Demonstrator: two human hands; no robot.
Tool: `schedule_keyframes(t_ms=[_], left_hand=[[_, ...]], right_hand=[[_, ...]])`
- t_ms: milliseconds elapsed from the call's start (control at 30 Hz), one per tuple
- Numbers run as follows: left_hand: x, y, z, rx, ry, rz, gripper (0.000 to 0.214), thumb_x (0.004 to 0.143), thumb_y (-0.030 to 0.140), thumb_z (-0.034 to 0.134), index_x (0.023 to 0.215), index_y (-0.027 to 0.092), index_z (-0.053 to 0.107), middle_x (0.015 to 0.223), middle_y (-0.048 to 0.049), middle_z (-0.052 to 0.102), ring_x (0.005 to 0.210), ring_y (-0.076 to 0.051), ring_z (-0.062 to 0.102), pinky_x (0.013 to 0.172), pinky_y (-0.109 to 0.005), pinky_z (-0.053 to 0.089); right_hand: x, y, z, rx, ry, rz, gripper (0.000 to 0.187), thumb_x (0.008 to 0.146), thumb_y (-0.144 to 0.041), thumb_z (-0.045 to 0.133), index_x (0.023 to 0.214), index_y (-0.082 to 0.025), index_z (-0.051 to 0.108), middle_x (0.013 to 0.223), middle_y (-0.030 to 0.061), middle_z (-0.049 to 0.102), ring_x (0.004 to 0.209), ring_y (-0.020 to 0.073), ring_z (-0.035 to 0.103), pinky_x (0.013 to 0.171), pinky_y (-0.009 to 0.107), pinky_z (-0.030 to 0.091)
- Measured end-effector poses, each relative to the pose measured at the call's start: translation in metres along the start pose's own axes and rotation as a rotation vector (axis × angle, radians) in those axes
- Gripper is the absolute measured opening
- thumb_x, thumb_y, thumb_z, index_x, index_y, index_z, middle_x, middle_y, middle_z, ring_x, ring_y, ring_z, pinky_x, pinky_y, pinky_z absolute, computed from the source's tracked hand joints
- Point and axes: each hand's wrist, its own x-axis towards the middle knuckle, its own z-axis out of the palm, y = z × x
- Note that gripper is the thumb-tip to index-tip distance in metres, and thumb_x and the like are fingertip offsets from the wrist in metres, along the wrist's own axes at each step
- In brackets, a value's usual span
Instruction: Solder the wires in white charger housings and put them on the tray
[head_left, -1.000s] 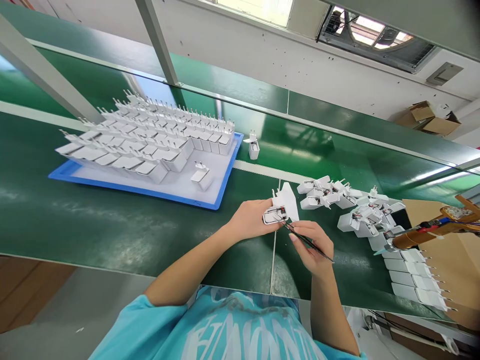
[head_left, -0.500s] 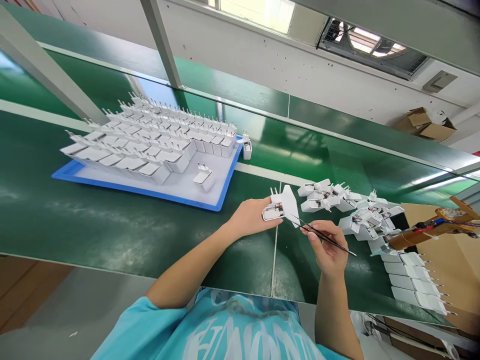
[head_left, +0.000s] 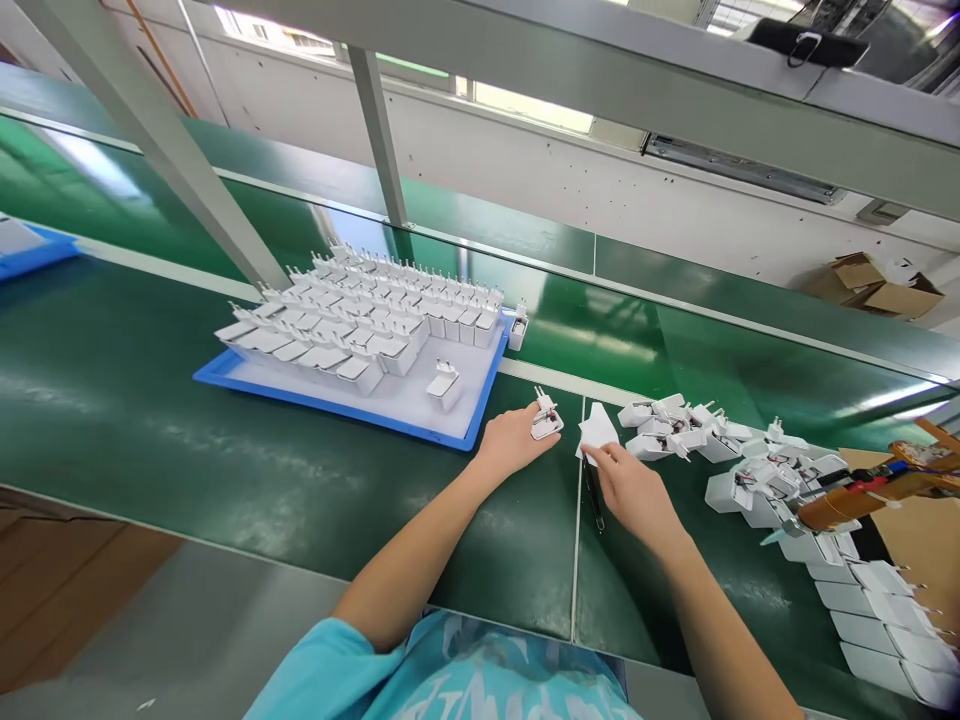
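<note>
My left hand [head_left: 512,443] is closed on a small white charger plug shell [head_left: 545,419] with two prongs pointing up, held just above the green bench [head_left: 225,470]. My right hand [head_left: 630,492] lies on the bench beside it, fingertips touching a white folded piece [head_left: 598,428]. Black tweezers [head_left: 594,497] rest on the bench under the right hand's thumb side; I cannot tell whether the fingers grip them. A pile of open charger shells [head_left: 675,420] with red and black wires lies just right of the right hand.
A blue tray [head_left: 330,400] with several rows of white charger plugs stands left of my hands, one loose plug [head_left: 444,383] near its front. More shells [head_left: 862,580] line the right edge beside a wooden-handled tool [head_left: 862,500]. Cardboard boxes [head_left: 874,285] sit far right.
The view has tilted up and shifted. My right hand lowered the tweezers to the bench and reached to the white piece. My left hand moved the plug shell slightly left and away.
</note>
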Motion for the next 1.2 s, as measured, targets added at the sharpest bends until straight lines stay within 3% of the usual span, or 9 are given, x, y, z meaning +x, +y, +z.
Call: schedule_keyframes(t_ms=[133,300,400,500,667,800,967,1100,1200], left_hand=[[0.005,-0.008,0.007,-0.022,-0.069,0.082,0.047,0.084,0.051,0.058,0.122,0.022,0.06,0.102,-0.01,0.071,0.099,-0.031,0.067,0.073,-0.03,0.049],[0.007,-0.013,0.009,-0.012,-0.139,0.152,0.05,0.081,0.051,0.063,0.123,0.024,0.062,0.1,-0.0103,0.07,0.1,-0.032,0.066,0.076,-0.032,0.049],[0.006,-0.013,0.008,-0.006,-0.168,0.187,0.049,0.079,0.051,0.067,0.12,0.026,0.064,0.098,-0.0093,0.071,0.099,-0.032,0.066,0.075,-0.031,0.049],[0.006,-0.014,0.006,-0.015,-0.19,0.2,0.05,0.077,0.051,0.069,0.12,0.025,0.065,0.099,-0.01,0.071,0.098,-0.032,0.066,0.074,-0.031,0.05],[0.007,-0.017,0.003,-0.059,-0.238,0.249,0.043,0.075,0.042,0.073,0.114,0.024,0.066,0.102,-0.0067,0.072,0.105,-0.031,0.063,0.076,-0.03,0.049],[0.008,-0.019,0.001,-0.095,-0.272,0.266,0.043,0.073,0.048,0.075,0.105,0.02,0.066,0.104,-0.0086,0.071,0.109,-0.033,0.06,0.081,-0.033,0.049],[0.013,-0.024,0.005,-0.26,-0.32,0.229,0.045,0.078,0.055,0.065,0.102,0.017,0.064,0.097,-0.0063,0.072,0.093,-0.027,0.066,0.078,-0.033,0.05],[0.017,-0.025,0.015,-0.384,-0.294,0.186,0.047,0.08,0.054,0.061,0.109,0.017,0.061,0.107,-0.0056,0.072,0.097,-0.023,0.066,0.086,-0.033,0.051],[0.018,-0.021,0.022,-0.544,-0.231,0.177,0.044,0.084,0.041,0.057,0.121,0.018,0.055,0.114,-0.0056,0.072,0.104,-0.02,0.066,0.092,-0.031,0.051]], right_hand=[[0.09,-0.003,-0.006,0.336,-0.005,0.178,0.046,0.091,-0.025,0.049,0.137,-0.023,0.05,0.115,0.0091,0.063,0.091,0.02,0.064,0.073,0.032,0.054],[0.213,0.0,0.029,0.451,-0.078,0.22,0.083,0.08,-0.033,0.07,0.151,-0.02,0.029,0.143,0.0156,0.048,0.113,0.0253,0.061,0.093,0.038,0.054],[0.257,-0.003,0.052,0.478,-0.115,0.244,0.084,0.078,-0.031,0.074,0.15,-0.017,0.031,0.147,0.0203,0.043,0.117,0.0277,0.059,0.096,0.041,0.052],[0.275,-0.006,0.061,0.478,-0.124,0.243,0.065,0.086,-0.033,0.067,0.144,-0.02,0.04,0.146,0.0156,0.046,0.119,0.027,0.057,0.099,0.047,0.05],[0.247,0.01,0.042,0.465,-0.166,0.219,0.083,0.081,-0.037,0.072,0.15,-0.019,0.03,0.139,0.0168,0.054,0.105,0.0226,0.063,0.094,0.038,0.051],[0.188,0.03,0.017,0.422,-0.21,0.222,0.104,0.072,-0.036,0.078,0.155,-0.021,0.018,0.132,0.0157,0.06,0.098,0.0239,0.067,0.089,0.038,0.054],[0.121,0.037,0.01,0.378,-0.192,0.241,0.113,0.067,-0.029,0.081,0.156,-0.017,0.013,0.128,0.0203,0.063,0.103,0.0299,0.068,0.091,0.046,0.054],[0.078,0.02,-0.009,0.361,-0.053,0.219,0.111,0.072,-0.028,0.078,0.156,-0.022,0.006,0.147,0.0222,0.047,0.134,0.0326,0.05,0.103,0.052,0.047],[0.03,0.003,-0.045,0.305,0.277,0.073,0.079,0.086,-0.032,0.067,0.152,-0.03,0.025,0.148,0.0132,0.048,0.135,0.0287,0.05,0.103,0.049,0.05]])
